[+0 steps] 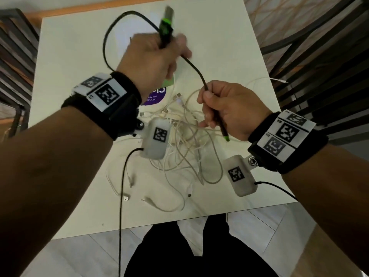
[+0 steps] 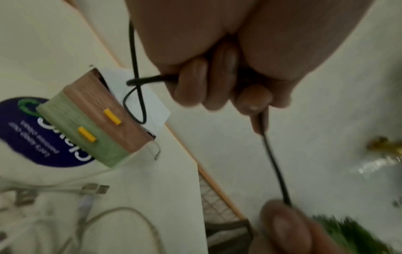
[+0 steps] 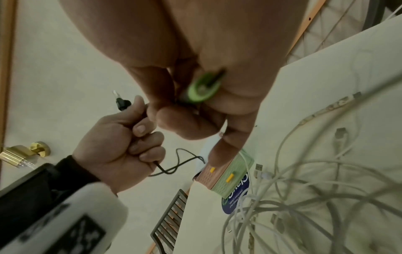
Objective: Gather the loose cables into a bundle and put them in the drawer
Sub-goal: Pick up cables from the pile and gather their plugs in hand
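Note:
A black cable (image 1: 196, 69) with green-tipped plugs is stretched between both hands above the white table (image 1: 69, 56). My left hand (image 1: 169, 50) grips it just below the large green-and-black plug (image 1: 166, 27), and a loop trails off to the left. My right hand (image 1: 207, 108) grips the other end, with the small green tip (image 1: 226, 137) poking out below the fist. Below the hands lies a tangle of white cables (image 1: 185, 144). A small green-and-brown drawer box (image 2: 97, 127) with yellow handles stands on the table, mostly hidden by my left hand in the head view.
A purple round sticker (image 1: 155, 96) lies by the drawer box. Dark slatted chairs stand at the left (image 1: 14, 56) and right (image 1: 319, 56) of the table. The table's near edge (image 1: 179, 218) is just before my legs. A brass door handle (image 3: 23, 153) shows behind.

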### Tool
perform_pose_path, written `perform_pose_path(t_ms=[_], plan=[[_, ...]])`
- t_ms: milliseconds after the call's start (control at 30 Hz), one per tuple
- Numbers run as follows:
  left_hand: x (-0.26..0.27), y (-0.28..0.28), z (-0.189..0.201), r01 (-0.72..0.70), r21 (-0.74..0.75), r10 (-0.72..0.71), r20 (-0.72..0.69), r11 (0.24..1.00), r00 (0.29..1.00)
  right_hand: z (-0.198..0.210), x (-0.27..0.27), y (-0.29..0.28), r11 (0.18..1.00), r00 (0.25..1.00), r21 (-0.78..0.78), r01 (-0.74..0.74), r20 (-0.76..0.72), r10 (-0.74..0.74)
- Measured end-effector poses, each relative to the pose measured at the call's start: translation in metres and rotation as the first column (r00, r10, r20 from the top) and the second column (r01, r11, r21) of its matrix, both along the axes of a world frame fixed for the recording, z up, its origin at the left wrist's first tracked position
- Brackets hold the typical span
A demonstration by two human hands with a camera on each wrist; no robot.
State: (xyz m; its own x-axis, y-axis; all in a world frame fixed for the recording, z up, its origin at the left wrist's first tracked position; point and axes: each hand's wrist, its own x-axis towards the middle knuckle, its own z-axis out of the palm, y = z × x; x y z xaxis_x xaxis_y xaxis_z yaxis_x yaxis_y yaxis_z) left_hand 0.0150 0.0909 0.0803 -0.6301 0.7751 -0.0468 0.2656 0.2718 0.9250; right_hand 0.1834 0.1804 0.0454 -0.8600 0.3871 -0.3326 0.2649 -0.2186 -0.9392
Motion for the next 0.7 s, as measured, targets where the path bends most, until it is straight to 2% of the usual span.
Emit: perform_pose_path(t_ms=[67, 100, 167, 267, 367, 433, 533, 633, 700], plan=[[0.011, -0.003, -0.006, 0.192, -0.129, -0.195, -0.015, 0.973, 0.981, 0.002, 0.002, -0.002, 0.999, 1.0, -0.051, 0.016, 0.006, -0.015], [0.016, -0.004, -0.009, 0.219, -0.179, -0.227, -0.026, 0.959, 0.973, 0.002, 0.003, -0.003, 0.997, 1.0, -0.077, 0.024, 0.006, -0.023], [0.02, -0.004, -0.01, 0.181, -0.169, -0.184, -0.003, 0.969, 0.983, 0.004, 0.005, -0.004, 0.992, 1.0, -0.124, 0.029, -0.004, -0.03], [0.014, 0.0, -0.01, 0.089, 0.022, -0.091, 0.187, 0.996, 0.978, 0.005, 0.013, -0.002, 0.99, 1.0, -0.141, 0.025, -0.009, -0.027], [0.019, 0.007, -0.013, -0.012, 0.152, -0.055, 0.423, 0.988, 0.904, 0.003, 0.031, 0.005, 0.996, 0.999, -0.088, 0.002, 0.045, 0.002], [0.031, 0.017, -0.017, -0.034, 0.125, -0.035, 0.509, 0.992, 0.86, -0.002, 0.052, 0.014, 1.0, 0.994, -0.026, 0.013, 0.112, -0.01], [0.068, 0.039, -0.025, 0.122, 0.059, -0.135, 0.486, 0.991, 0.863, -0.006, 0.086, 0.031, 0.996, 0.982, -0.006, 0.088, 0.167, -0.086], [0.114, 0.06, -0.029, 0.33, 0.025, -0.309, 0.424, 0.944, 0.851, -0.002, 0.108, 0.041, 0.99, 0.986, -0.022, 0.142, 0.092, -0.14], [0.131, 0.072, -0.029, 0.334, 0.03, -0.314, 0.429, 0.942, 0.847, -0.001, 0.121, 0.049, 0.977, 0.976, 0.065, 0.201, 0.066, -0.205]])
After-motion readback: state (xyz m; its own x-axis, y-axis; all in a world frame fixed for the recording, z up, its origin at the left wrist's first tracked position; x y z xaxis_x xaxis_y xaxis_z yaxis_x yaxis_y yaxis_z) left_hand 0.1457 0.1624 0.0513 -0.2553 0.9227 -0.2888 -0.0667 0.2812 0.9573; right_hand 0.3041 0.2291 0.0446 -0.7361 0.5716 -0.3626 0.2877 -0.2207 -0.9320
